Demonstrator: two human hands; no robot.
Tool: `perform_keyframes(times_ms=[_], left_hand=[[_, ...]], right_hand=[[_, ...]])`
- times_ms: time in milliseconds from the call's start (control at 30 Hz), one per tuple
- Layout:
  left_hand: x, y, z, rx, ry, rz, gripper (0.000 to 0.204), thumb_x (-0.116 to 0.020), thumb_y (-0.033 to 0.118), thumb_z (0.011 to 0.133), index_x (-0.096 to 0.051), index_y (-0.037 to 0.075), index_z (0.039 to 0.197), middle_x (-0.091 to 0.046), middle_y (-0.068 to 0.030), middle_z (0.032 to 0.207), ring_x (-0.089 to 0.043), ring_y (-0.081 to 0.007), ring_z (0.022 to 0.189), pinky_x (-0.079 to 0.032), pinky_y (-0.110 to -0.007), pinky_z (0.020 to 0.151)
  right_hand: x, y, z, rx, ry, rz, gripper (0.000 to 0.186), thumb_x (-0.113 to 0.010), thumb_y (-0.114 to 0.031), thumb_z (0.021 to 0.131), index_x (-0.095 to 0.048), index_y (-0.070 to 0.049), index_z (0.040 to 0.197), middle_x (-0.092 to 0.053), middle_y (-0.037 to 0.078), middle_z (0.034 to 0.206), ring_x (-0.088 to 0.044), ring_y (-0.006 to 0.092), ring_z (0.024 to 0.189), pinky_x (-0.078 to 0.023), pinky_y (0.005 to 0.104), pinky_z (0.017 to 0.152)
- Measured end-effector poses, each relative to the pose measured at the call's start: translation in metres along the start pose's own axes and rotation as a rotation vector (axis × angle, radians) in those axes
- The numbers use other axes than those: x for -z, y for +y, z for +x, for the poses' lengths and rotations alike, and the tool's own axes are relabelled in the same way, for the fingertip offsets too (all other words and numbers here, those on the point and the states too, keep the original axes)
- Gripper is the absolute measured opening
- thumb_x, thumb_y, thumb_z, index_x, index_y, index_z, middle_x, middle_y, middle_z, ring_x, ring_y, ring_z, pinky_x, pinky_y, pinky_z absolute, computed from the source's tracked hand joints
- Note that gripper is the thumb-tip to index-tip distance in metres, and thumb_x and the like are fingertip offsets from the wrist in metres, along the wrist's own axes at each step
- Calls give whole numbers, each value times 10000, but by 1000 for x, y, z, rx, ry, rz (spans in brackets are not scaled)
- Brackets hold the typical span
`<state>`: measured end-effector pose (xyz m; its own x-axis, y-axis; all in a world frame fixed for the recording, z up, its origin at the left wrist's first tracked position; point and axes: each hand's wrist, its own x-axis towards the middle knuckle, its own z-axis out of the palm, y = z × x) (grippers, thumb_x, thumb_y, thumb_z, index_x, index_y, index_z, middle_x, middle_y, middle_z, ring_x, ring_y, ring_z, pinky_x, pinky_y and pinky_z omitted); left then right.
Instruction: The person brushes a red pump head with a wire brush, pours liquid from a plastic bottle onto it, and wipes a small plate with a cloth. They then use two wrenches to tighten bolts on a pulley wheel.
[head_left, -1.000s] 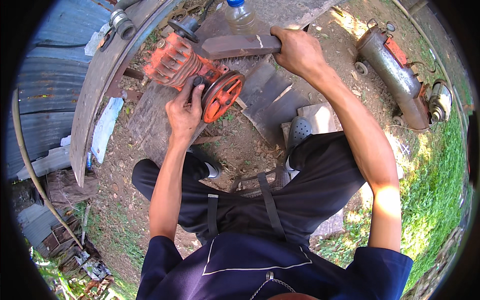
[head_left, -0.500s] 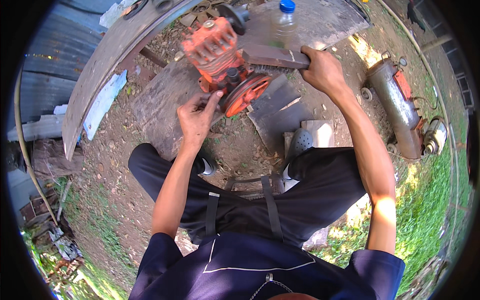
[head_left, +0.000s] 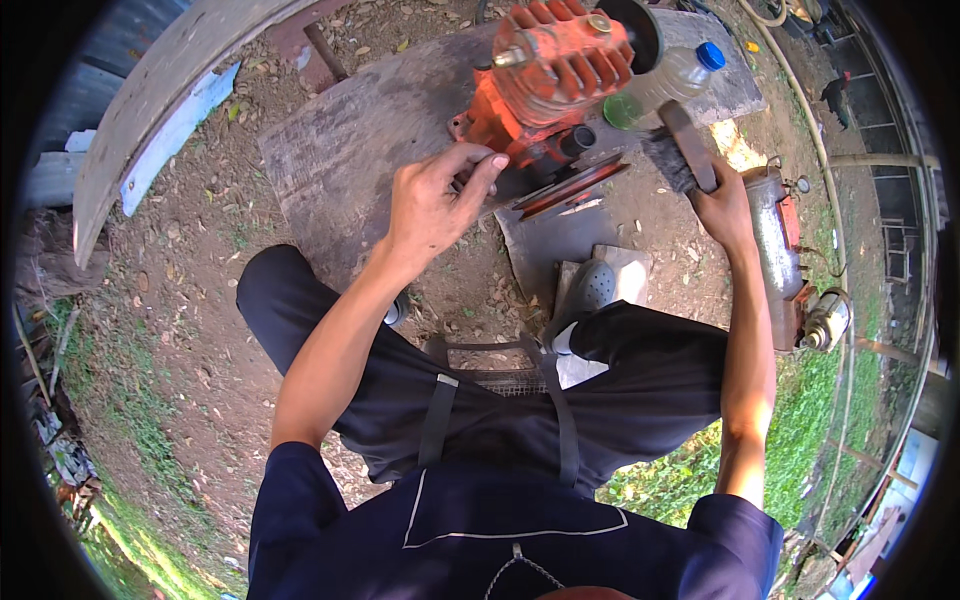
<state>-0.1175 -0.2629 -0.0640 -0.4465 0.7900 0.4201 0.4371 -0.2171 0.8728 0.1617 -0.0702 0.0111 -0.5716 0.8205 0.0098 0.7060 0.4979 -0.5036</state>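
An orange-red finned compressor pump (head_left: 548, 85) stands on a worn wooden board, its pulley wheel (head_left: 572, 188) seen almost edge-on on my side. My left hand (head_left: 438, 200) is at the pump's lower left, thumb and fingers pinched together; what they grip, if anything, is hidden. Off to the right of the pump, my right hand (head_left: 726, 205) grasps a wooden-backed brush (head_left: 686, 145) by one end. Its dark bristles face left, apart from the pump. Behind the brush a clear plastic bottle (head_left: 655, 88) with a blue cap holds a little greenish liquid.
The wooden board (head_left: 350, 150) lies on leaf-strewn dirt, with a dark flat sheet (head_left: 540, 245) nearer my feet. A metal tank (head_left: 775, 235) with a gauge and a motor lies at the right. A curved plank (head_left: 140, 110) rises at the left.
The brush has moved away from the pump to the right and its bristles now show. The pump has turned, so its pulley shows edge-on. My left hand stays by the pump; the view has shifted.
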Motion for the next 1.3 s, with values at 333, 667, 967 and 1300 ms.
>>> perform_keyframes(times_ms=[333,667,967,1300], left_hand=[[14,-4,13,-81,-16,184,173,-672,220,919,-699,49,921,-683,-94,698,-645,-187,540,-494,-307,515],[16,-5,16,-173,-119,246,187,-707,238,881,-712,55,925,-710,-120,781,-680,-244,585,-524,-341,521],[9,-12,20,-181,-140,265,182,-726,213,862,-712,39,916,-713,-120,799,-675,-247,581,-522,-339,518],[3,-15,22,-164,-210,283,159,-729,176,857,-707,32,920,-703,-122,783,-676,-246,586,-524,-340,526]], right_hand=[[-28,-47,0,601,59,14,325,-716,-65,782,-670,-58,1104,-658,121,1035,-605,305,984,-468,379,863],[-24,-85,-2,839,-17,-308,239,-759,-169,724,-645,-83,916,-595,100,1243,-586,320,1055,-462,431,877],[-25,-82,7,848,-101,-356,245,-749,-172,660,-588,-66,811,-575,97,1298,-588,284,1041,-455,397,865],[-30,-81,10,822,-113,-247,264,-720,-132,571,-571,-43,770,-586,123,1257,-585,279,956,-448,381,809]])
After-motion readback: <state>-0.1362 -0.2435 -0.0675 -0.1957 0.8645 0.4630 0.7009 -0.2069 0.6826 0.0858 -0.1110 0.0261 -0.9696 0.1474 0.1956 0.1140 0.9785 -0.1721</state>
